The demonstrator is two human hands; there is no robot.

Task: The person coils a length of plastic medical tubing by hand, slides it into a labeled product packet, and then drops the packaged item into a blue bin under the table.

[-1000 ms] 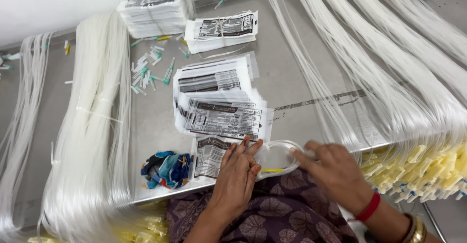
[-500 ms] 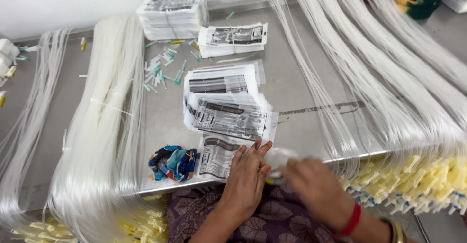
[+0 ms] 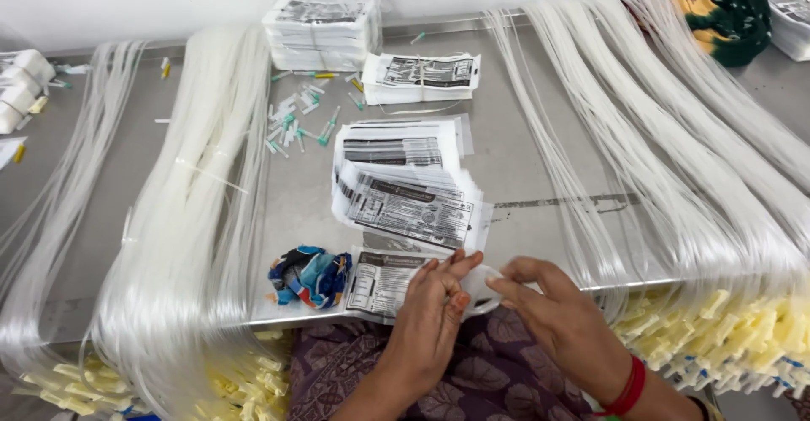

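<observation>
At the near edge of the steel table [image 3: 540, 168], the left hand [image 3: 434, 315] and the right hand [image 3: 561, 315] are meeting over a small coil of clear tubing [image 3: 479, 290], fingers pinching it from both sides and hiding most of it. Just left, a printed pouch [image 3: 380, 282] is lying flat, with a crumpled blue cloth [image 3: 310, 274] beside it. A fanned pile of printed pouches [image 3: 411, 189] is sitting right behind the hands. Long bundles of clear tubing [image 3: 194, 218] are draping over the table's edge on both sides, their yellow end pieces [image 3: 742, 328] hanging below.
</observation>
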